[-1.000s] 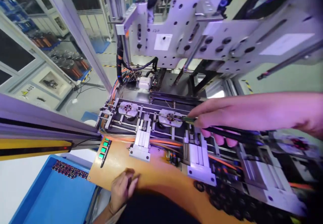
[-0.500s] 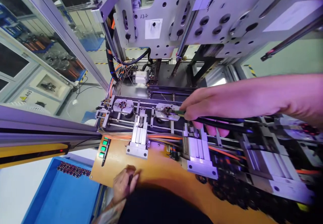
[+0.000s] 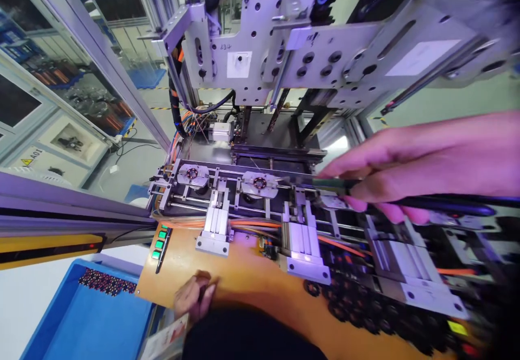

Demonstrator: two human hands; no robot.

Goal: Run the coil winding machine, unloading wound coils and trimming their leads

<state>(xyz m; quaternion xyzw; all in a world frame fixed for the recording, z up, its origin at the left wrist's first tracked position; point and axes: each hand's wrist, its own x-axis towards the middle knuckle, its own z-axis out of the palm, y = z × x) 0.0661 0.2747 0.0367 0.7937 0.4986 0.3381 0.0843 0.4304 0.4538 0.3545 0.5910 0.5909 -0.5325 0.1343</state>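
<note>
My right hand (image 3: pixel 414 170) is closed round a dark-handled hand tool (image 3: pixel 455 205), blurred by motion. Its thin tip points left, just right of a metal fixture plate (image 3: pixel 246 185) that holds a small ring-shaped part with a dark rim (image 3: pixel 259 183). A second fixture plate (image 3: pixel 205 175) further left carries a similar ring part (image 3: pixel 192 174). My left hand (image 3: pixel 193 295) rests low over the orange worktop (image 3: pixel 244 273), fingers curled together; whatever they hold, if anything, is hidden.
Metal slide blocks (image 3: pixel 215 222) stand along the front of the rail. Several black round parts (image 3: pixel 357 306) lie on the worktop at right. A blue bin (image 3: pixel 97 322) with small parts sits at lower left, near green buttons (image 3: pixel 159 244). A metal machine plate (image 3: pixel 252 57) hangs above.
My right hand has drawn back to the right with the tool, whose tip has left the ring part on the middle fixture. The view has shifted slightly. My left hand keeps its curled pose.
</note>
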